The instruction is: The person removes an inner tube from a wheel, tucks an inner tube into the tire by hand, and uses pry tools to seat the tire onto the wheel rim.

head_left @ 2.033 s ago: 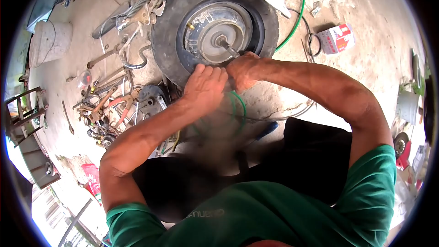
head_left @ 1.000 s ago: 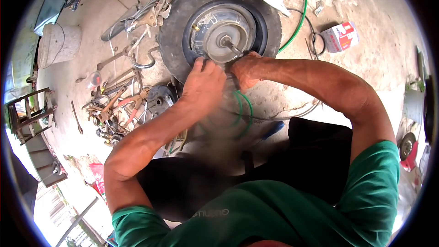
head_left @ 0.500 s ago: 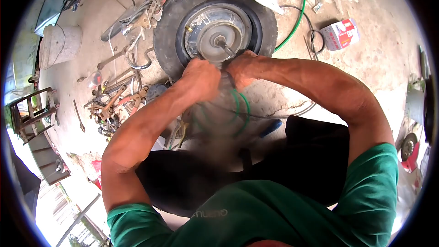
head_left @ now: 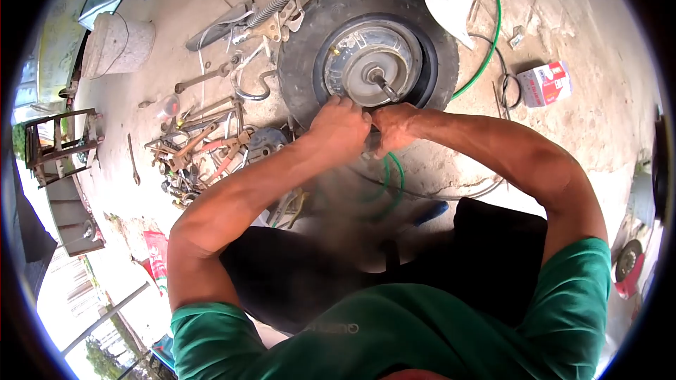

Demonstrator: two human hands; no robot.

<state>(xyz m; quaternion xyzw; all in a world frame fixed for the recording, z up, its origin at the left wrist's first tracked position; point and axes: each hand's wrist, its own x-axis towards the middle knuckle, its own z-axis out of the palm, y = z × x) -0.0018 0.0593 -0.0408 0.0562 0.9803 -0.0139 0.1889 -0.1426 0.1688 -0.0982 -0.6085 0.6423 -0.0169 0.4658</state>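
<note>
- The tyre (head_left: 299,63) lies on its side before the person.
- The left hand (head_left: 341,127), flatter two seconds ago, now curls at its near edge.
- The right hand (head_left: 394,128) stays near the axle (head_left: 384,86); hands nearly together, grip untellable.

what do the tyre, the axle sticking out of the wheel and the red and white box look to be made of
Tyre: almost surely rubber, from its matte, dark grey surface.
Axle: metal, probably steel, given its bare grey shaft with bright highlights.
Box: likely thin printed cardboard, judging by flat faces and folded edges; any coating is unclear.
</note>
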